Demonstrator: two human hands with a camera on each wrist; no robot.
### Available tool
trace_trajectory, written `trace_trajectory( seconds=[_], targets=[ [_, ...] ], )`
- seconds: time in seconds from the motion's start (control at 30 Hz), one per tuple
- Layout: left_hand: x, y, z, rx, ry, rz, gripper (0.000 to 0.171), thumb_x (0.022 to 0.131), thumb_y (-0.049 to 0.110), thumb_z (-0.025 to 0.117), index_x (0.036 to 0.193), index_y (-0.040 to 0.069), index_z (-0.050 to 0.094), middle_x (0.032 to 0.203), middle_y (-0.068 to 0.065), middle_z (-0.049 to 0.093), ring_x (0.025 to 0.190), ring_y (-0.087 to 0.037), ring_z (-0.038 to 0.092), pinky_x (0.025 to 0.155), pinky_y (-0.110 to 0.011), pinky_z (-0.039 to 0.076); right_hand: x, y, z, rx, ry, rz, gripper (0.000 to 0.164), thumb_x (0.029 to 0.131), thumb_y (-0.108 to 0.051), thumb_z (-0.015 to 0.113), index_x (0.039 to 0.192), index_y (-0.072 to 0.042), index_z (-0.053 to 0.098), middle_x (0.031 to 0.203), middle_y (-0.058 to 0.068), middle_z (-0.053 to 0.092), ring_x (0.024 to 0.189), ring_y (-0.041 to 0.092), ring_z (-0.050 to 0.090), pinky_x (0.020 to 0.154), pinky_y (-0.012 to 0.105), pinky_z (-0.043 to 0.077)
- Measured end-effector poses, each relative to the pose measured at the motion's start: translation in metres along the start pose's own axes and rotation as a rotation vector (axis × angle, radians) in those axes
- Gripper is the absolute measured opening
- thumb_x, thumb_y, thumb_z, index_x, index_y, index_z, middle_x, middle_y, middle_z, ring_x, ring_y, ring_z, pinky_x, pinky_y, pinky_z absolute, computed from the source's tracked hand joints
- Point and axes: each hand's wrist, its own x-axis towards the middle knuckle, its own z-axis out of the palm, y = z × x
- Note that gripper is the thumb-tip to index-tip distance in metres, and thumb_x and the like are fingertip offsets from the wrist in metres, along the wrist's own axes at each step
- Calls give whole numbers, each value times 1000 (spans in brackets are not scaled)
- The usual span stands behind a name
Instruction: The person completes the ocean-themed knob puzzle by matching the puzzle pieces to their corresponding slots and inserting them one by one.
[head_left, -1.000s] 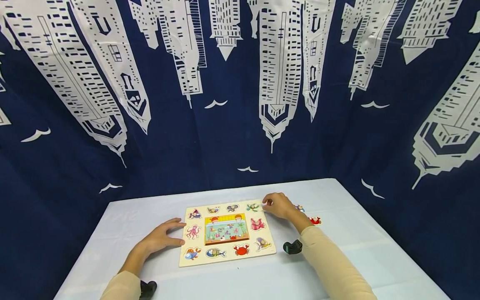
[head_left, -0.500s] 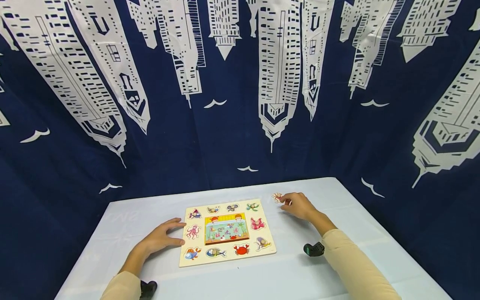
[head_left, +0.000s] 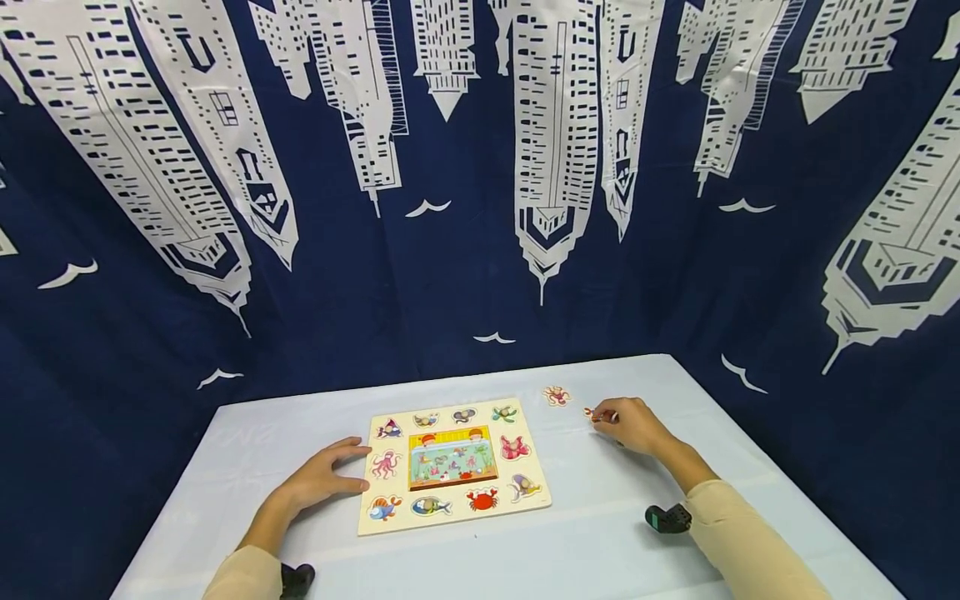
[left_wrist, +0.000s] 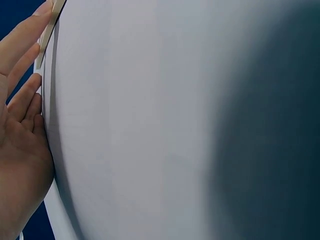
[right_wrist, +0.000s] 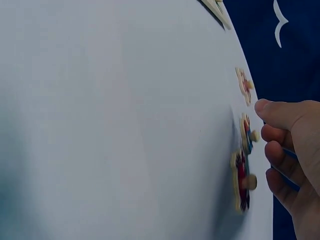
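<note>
A wooden peg puzzle board (head_left: 465, 518) with sea-animal pieces lies on the table. My left hand (head_left: 322, 477) rests at the board's left edge, thumb and fingers spread; the left wrist view shows the fingertips against the board's edge (left_wrist: 49, 35). To the right of the board, my right hand (head_left: 633, 427) is over a small puzzle piece (head_left: 589, 412), mostly hidden by the fingers in the head view. In the right wrist view, this red-and-blue knobbed piece (right_wrist: 246, 134) stands just beside the thumb and bent fingers, with a gap between. A red knobbed piece (right_wrist: 241, 182) lies nearby.
An octopus-like puzzle piece (head_left: 557, 396) lies beyond the board's upper right corner. White cloth covers the table (head_left: 540, 558). A dark blue curtain (head_left: 450, 292) with white buildings hangs behind. A black wrist device (head_left: 667, 518) sits on the right wrist.
My right hand has moved rightward, from the board's upper right corner past the octopus-like piece, which now lies uncovered, to the red-and-blue piece. The left hand stays in place.
</note>
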Motion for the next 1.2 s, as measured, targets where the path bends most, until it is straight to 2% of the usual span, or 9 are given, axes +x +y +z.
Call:
trace_trajectory(
  seconds=[0.17, 0.37, 0.6, 0.83, 1.2],
  targets=[
    [1, 2, -1, 0, -3, -2, 73, 74, 31, 94, 138, 8, 66, 159, -23, 40, 149, -51, 25, 116, -72, 18, -12, 8, -8, -7, 21, 17, 12, 89, -6, 78, 100, -1, 76, 77, -6, 62, 66, 11, 55, 59, 30, 48],
    [0, 1, -4, 0, 7, -7, 73, 74, 30, 94, 138, 7, 66, 160, -23, 39, 149, -51, 25, 116, -72, 17, -24, 17, -11, -23, 63, -3, 9, 87, -8, 81, 94, -3, 76, 75, -8, 62, 69, 11, 55, 64, 33, 48],
    [-1, 0, -4, 9, 4, 3, 73, 75, 30, 93, 138, 6, 66, 159, -23, 40, 148, -51, 26, 116, -72, 18, -33, 27, -6, -12, 41, -5, 7, 87, -1, 78, 90, -6, 77, 85, -2, 68, 79, 17, 59, 72, 41, 52],
    [0, 3, -3, 14, 1, -7, 73, 75, 31, 93, 138, 6, 66, 159, -23, 40, 148, -51, 25, 116, -72, 19, -35, 30, -1, 2, 57, 3, 3, 87, 0, 77, 90, -1, 77, 89, 3, 71, 83, 20, 62, 76, 45, 53],
    [0, 2, -3, 23, 5, -4, 73, 75, 32, 93, 138, 6, 66, 159, -23, 40, 148, -52, 26, 115, -72, 19, -25, 15, -8, 5, 73, -34, 7, 90, -9, 79, 89, -1, 78, 85, -2, 69, 76, 13, 57, 69, 36, 49]
  ],
)
